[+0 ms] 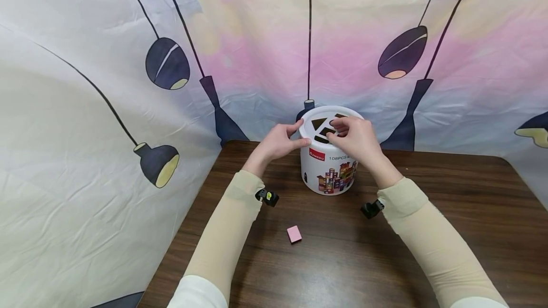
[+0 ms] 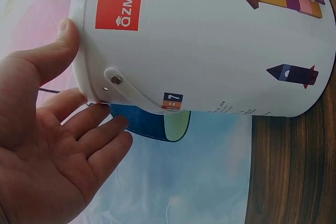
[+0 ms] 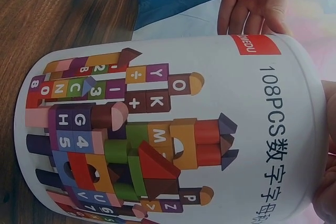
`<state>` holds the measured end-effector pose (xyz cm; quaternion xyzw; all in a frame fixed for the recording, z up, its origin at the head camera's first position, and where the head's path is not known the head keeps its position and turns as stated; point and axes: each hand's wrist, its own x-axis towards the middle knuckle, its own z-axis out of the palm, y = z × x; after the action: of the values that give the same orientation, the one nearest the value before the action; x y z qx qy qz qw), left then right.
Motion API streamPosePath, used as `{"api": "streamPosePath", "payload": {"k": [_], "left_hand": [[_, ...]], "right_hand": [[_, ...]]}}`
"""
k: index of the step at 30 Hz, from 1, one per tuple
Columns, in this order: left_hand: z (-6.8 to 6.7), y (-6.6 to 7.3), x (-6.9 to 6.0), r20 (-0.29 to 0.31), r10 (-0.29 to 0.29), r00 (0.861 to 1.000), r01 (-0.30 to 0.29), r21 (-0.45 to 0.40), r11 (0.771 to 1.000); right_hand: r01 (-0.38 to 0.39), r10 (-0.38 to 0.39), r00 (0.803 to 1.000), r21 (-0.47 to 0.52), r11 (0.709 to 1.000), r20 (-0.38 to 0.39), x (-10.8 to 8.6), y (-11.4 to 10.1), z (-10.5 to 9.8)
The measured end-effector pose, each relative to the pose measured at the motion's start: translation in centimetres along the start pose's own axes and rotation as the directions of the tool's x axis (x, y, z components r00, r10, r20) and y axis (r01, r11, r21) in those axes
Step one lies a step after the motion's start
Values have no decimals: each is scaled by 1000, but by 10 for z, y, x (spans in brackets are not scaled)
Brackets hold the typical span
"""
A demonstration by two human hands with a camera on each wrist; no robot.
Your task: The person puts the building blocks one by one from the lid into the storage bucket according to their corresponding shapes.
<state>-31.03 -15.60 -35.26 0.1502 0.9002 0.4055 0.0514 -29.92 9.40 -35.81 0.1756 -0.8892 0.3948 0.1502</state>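
A white round bucket (image 1: 328,175) with printed toy blocks on its side stands upright on the table. Its white lid (image 1: 309,132) has several cut-out holes, some triangular and some four-sided. My left hand (image 1: 280,140) touches the lid's left rim with thumb and fingers. In the left wrist view the fingers of this hand (image 2: 58,129) are spread and slightly bent. Above the lid, my right hand (image 1: 355,139) has its thumb and index fingertips at the holes. Whether those fingertips pinch anything is hidden. In the right wrist view the bucket (image 3: 220,77) mostly blocks that hand.
A small pink block (image 1: 294,234) lies on the brown wooden table (image 1: 334,260), nearer to me than the bucket. Behind the table hangs a cloth (image 1: 265,61) printed with lamps, close to the bucket. Small black cameras (image 1: 267,197) are worn at both wrists.
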Motion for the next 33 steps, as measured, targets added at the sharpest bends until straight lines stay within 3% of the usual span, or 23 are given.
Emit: {"api": "streamPosePath", "payload": {"k": [6,11,15,18,22,27,30,33], "left_hand": [[0,-1,0,2,-9,1000,9,15,1000],[0,-2,-1,3,-20,1000,20,29,999],[1,-1,-1,3,-15,1000,15,25,1000],[2,-1,-1,6,-5,1000,4,20,1000],[2,0,-1,3,10,1000,-10,23,1000],[0,-1,0,-3,23,1000,-23,36,999],[-1,-2,-1,-3,23,1000,-23,43,999],[-2,-3,-1,-2,21,1000,-21,47,999]], "right_hand": [[-1,0,1000,41,999,24,0,2,-1],[23,-29,999,191,981,31,-5,7,-7],[85,-85,996,293,952,-10,-19,8,-9],[175,-177,984,312,934,-23,-33,7,-8],[287,-303,953,342,895,-8,-49,6,-5],[337,-400,912,387,858,94,-61,7,6],[356,-449,868,366,860,210,-68,8,17],[374,-481,810,336,864,336,-75,9,32]]}}
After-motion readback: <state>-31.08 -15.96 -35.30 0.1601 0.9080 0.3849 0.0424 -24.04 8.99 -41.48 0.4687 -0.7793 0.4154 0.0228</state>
